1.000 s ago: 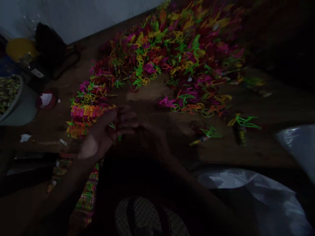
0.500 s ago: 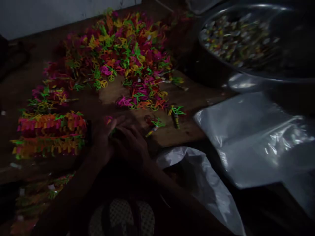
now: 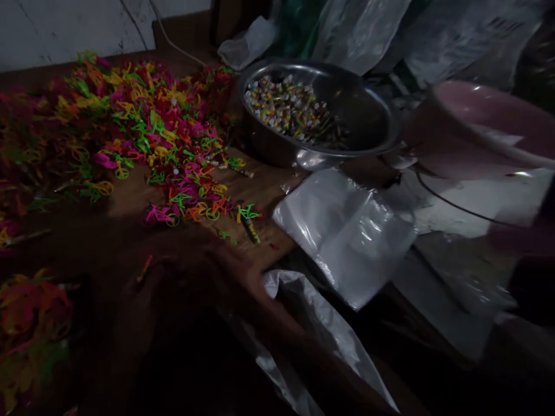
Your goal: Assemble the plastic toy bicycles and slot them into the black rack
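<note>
My left hand [image 3: 145,294] is a dark shape low in the view, its fingers mostly lost in shadow. A small orange-yellow plastic piece [image 3: 145,268] shows at its fingers and looks held there. Beside it, my right hand [image 3: 229,263] is blurred over the near edge of the wooden board, so its fingers cannot be made out. Beyond both hands spreads a heap of bright plastic toy bicycles [image 3: 151,124] in pink, green, yellow and orange. A thin yellow-and-dark tube [image 3: 251,230] lies near a green toy bicycle [image 3: 248,211] at the heap's near right end.
A steel basin [image 3: 318,151] holds many small tubes with pale ends. Clear plastic bags [image 3: 342,225] lie right of the board [image 3: 130,193]. An open white bag [image 3: 347,341] sits below. A pink tub [image 3: 433,138] stands at right; stacked coloured pieces [image 3: 30,312] are at left.
The view has swung right, bringing the whole basin and the pink tub into sight. My hands, close together before, are now further apart. The dark red piece near the board's front edge no longer shows.
</note>
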Tool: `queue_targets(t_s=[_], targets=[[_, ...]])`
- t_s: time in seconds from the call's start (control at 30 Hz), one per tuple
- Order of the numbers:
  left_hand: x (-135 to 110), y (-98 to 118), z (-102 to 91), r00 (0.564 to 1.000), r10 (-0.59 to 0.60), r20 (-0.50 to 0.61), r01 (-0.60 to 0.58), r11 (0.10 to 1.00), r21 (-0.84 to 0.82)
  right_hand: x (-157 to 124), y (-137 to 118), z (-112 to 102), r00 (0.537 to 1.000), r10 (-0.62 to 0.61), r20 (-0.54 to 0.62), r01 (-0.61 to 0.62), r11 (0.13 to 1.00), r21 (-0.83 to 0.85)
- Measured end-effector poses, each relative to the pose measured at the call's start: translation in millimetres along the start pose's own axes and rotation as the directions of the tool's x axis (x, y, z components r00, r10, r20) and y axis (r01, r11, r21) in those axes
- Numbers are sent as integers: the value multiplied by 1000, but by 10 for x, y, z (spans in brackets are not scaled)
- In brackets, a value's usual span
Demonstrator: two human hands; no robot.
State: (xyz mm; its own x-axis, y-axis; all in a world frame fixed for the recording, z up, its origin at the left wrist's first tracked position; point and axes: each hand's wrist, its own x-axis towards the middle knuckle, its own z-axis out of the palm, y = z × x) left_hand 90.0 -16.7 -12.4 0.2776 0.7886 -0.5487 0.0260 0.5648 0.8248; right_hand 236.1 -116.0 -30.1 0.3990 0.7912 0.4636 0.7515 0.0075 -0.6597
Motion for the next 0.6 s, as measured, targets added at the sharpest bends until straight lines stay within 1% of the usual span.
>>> queue_targets(t_s=[0.03,0.1,0.13,0.2,0.27,0.3,0.37,0.47,0.53,0.6], targets=[[-10,11,21,1000,-20,15,20,1000,-9,18,88,-138,997,57,-59,-61,996,-63],[-22,33,48,998,-45,52,46,999,-16,52,247,-383,982,168,-85,-181,965,-189],[-23,40,51,997,-47,63,47,999,-6,65,311,-472,970,222,-96,-240,936,-256],[-17,43,34,996,-43,74,41,999,28,80,404,-564,944,310,-116,-330,863,-383],[2,23,0,995,-27,91,24,999,30,86,470,-545,923,359,-136,-378,790,-483],[16,4,-18,995,-15,100,14,1000,11,87,499,-508,921,363,-140,-381,767,-516],[45,-40,-43,995,15,97,-11,999,-50,84,554,-421,929,346,-130,-358,755,-550],[62,-86,-41,999,42,33,-39,995,-97,72,612,-355,936,327,-130,-343,768,-541],[50,-84,-19,1000,29,11,-28,995,-100,81,628,-379,944,298,-145,-329,788,-521],[32,-63,7,1000,16,21,-14,995,-100,147,645,-436,967,234,-105,-256,840,-479]])
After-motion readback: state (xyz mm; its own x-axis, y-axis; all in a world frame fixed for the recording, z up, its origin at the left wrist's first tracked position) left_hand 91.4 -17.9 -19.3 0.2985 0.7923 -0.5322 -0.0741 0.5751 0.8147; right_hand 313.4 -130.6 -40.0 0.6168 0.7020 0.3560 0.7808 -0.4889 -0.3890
